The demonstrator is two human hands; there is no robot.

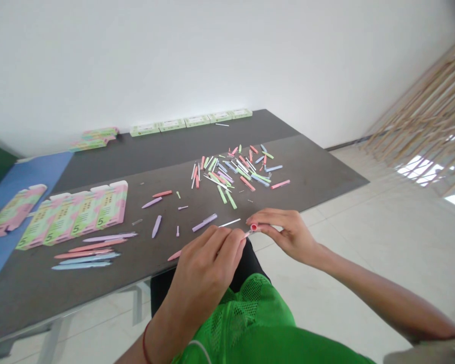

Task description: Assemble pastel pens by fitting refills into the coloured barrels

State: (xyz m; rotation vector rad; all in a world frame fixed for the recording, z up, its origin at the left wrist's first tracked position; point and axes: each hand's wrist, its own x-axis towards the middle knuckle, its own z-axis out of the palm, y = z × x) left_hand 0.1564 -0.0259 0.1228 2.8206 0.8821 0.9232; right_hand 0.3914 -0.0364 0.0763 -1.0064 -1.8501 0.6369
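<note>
A pink pen part (251,230) was held just above the near edge of the surface (318,172), between the left grip (202,268) and the right grip (290,235). The right grip was pressed together on the part's red-pink end, with its thumb and fingertips (263,226) closing from either side. The left grip was curled around the paler end, so the part appeared to be steadied from both directions. Its middle was partly hidden by the fingers, and its exact form could not be determined. The hands were positioned over the lap, with black shorts (246,258) and a green shirt (250,313) beneath them; this position appeared to keep the work apart from the loose items. A red thread (144,344) was worn on the left wrist. A loose pink piece (174,255) lay just beside the left grip, while a white stick (229,222) and purple pen parts (205,222) lay near both grips. A heap of pastel pen parts (231,172) occupied the middle of the surface, farther from the hands. Long pens (87,253) were laid side by side toward the left, apparently grouped for comparison, beside a row of pink-and-green cards (72,215) marked 5. Green boxes (191,121) were lined up along the far edge, with a stack of cards (94,139) beyond them and a blue mat (26,187) at the left end.
</note>
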